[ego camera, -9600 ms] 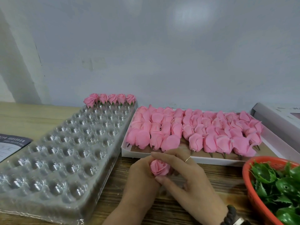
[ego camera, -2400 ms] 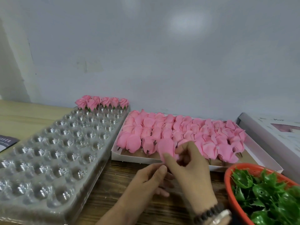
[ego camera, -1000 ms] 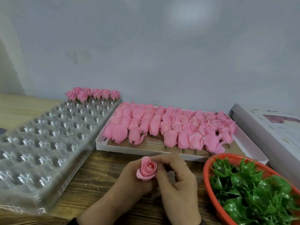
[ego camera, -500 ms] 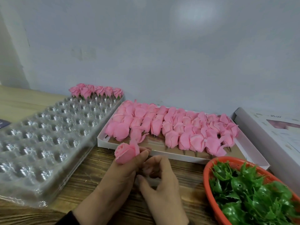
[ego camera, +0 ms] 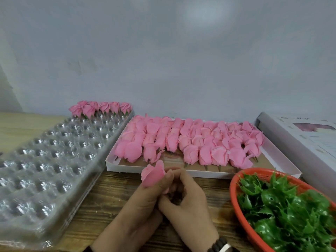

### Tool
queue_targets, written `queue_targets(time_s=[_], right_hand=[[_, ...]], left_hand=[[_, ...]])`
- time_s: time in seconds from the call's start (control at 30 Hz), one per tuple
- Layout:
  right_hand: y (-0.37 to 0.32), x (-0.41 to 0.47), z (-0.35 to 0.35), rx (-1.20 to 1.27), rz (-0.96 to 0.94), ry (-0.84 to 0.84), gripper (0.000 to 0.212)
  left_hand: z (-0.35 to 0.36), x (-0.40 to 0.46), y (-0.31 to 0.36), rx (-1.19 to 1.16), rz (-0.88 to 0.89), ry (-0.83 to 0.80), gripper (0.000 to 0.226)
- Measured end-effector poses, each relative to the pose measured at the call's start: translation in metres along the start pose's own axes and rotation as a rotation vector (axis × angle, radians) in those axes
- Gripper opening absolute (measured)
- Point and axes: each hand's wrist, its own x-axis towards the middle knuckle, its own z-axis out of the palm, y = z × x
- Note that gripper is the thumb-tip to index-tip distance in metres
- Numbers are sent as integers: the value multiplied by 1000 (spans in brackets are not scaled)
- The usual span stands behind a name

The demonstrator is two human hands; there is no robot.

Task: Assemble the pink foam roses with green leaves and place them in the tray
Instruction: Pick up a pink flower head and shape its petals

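The rose [ego camera: 153,174] has tipped sideways since a moment ago; the left hand [ego camera: 145,200] pinches it at centre, the right hand [ego camera: 187,199] curled beside, contents hidden, tray [ego camera: 45,160] at nine o'clock

pink foam rose [ego camera: 153,173] pinched in your left hand [ego camera: 143,202], bloom tilted left. six finished roses [ego camera: 101,108] upright in the clear tray's [ego camera: 45,160] far row. loose buds [ego camera: 190,142] lie in the white box [ego camera: 163,170]; green leaves [ego camera: 291,206] heaped in the orange basket [ego camera: 236,200].

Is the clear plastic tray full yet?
No, mostly empty. The clear tray holds only one row of finished roses at its far end; other cups are bare.
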Motion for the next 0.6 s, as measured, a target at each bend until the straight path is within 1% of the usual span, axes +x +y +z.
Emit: queue_targets(time_s=[0.07, 0.1, 0.17, 0.2, 0.23, 0.3, 0.33, 0.4, 0.43, 0.53, 0.6], right_hand=[[-1, 1, -1, 8, 22, -42, 18], [-2, 2, -1, 2, 28, -53, 14], [-1, 1, 0, 5, 45, -76, 15], [-1, 0, 0, 6, 58, -96, 16], [-2, -1, 1, 4, 71, -109, 16], [-3, -2, 1, 44, 100, -121, 11], [-4, -1, 1, 86, 120, -116, 16], [-1, -1, 2, 128, 149, -107, 32], [0, 0, 2, 107, 146, -101, 34], [0, 1, 3, 78, 123, -85, 19], [0, 2, 1, 142, 156, -123, 11]], left_hand=[[-5, 2, 6, -10, -4, -16, 62], [-6, 3, 9, 10, 2, -5, 54], [-9, 3, 11, 49, 17, 34, 28], [-11, 4, 12, 39, 16, 51, 23], [-12, 4, 11, 14, 9, 67, 24], [-12, 7, 10, -28, 10, 88, 36], [-12, 8, 9, -22, 14, 96, 42], [-11, 11, 8, 21, 13, 111, 45], [-10, 12, 7, 29, 14, 113, 46], [-12, 12, 7, 24, 27, 95, 44], [-12, 10, 9, 52, 28, 70, 39]])
